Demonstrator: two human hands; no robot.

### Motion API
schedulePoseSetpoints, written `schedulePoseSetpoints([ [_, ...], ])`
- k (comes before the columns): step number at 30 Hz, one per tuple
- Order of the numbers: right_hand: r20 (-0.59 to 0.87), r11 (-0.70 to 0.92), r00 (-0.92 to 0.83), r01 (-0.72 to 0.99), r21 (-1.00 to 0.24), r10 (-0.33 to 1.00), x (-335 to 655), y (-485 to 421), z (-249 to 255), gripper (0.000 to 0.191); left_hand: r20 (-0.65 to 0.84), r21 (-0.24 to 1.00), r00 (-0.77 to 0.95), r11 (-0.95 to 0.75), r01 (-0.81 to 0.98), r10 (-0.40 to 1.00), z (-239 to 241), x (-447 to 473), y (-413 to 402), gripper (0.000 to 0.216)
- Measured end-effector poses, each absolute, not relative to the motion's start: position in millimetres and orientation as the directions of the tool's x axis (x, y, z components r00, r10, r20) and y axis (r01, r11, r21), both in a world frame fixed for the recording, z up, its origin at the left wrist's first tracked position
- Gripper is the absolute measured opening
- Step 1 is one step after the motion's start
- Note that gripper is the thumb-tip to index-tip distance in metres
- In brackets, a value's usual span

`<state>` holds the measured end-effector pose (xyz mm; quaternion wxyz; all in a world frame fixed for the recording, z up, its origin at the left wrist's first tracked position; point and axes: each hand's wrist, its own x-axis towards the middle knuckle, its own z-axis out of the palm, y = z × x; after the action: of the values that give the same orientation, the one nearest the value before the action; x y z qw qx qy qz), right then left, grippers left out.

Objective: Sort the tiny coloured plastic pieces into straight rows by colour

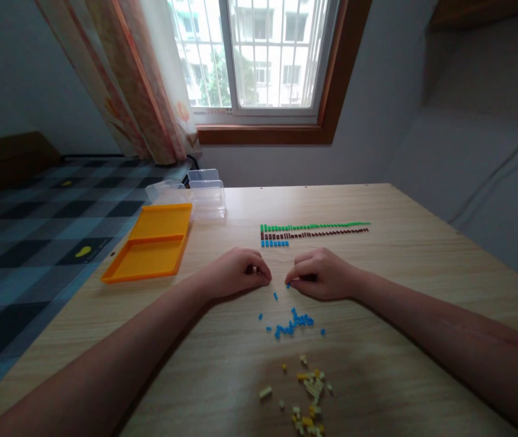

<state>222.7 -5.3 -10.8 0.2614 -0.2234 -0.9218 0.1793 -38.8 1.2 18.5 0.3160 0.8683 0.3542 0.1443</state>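
Blue, probably plastic, is the small piece (288, 286) at the fingertips of the right hand (320, 273), seen in the head view, the only one sent to me. I read the right grip as pinching that piece between thumb and finger, low over the worktop (222, 352). On the left hand (244, 270), thumb and finger tips lie close together; whether anything sits between them I cannot tell. Both hands are low and face each other, I judge, to steady fine work. Beyond them run a green row (312, 226), a dark brown row (312, 234) and a shorter blue row (276, 244), side by side, probably so that colours remain separate. Nearer the wearer lie a loose blue cluster (303, 320) and, closer still, a cream-and-yellow heap (314, 387), perhaps for a short reach. An orange tray (156, 258) and transparent boxes (208, 200) stand to the left, presumably set aside. The pinched piece looks tiny and partly covered; those in the cluster are short, blocky and lie at scattered angles.
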Motion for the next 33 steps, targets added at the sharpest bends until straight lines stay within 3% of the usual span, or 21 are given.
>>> schedulePoseSetpoints([
  [6,0.385,0.781,-0.738,0.301,-0.547,0.554,223.7,-3.1,-10.2,0.017,0.018,0.731,0.690,-0.480,0.484,0.724,15.7,-39.1,3.1,0.014],
  [10,0.239,0.686,-0.794,0.280,-0.672,0.558,224.7,-7.0,-1.3,0.018,0.022,0.746,0.688,-0.471,0.472,0.725,13.9,-39.4,3.9,0.014],
  [16,0.062,0.696,-0.874,0.339,-0.634,0.482,225.2,-14.4,14.2,0.018,0.027,0.702,0.680,-0.498,0.509,0.733,12.3,-40.3,6.0,0.014],
  [28,0.002,0.692,-0.861,0.407,-0.596,0.508,225.6,-15.3,17.0,0.025,0.034,0.649,0.694,-0.544,0.532,0.720,14.1,-39.5,4.7,0.012],
  [33,0.103,0.642,-0.832,0.336,-0.689,0.546,226.7,-9.5,5.3,0.029,0.040,0.635,0.698,-0.557,0.535,0.715,16.6,-40.5,5.1,0.012],
])
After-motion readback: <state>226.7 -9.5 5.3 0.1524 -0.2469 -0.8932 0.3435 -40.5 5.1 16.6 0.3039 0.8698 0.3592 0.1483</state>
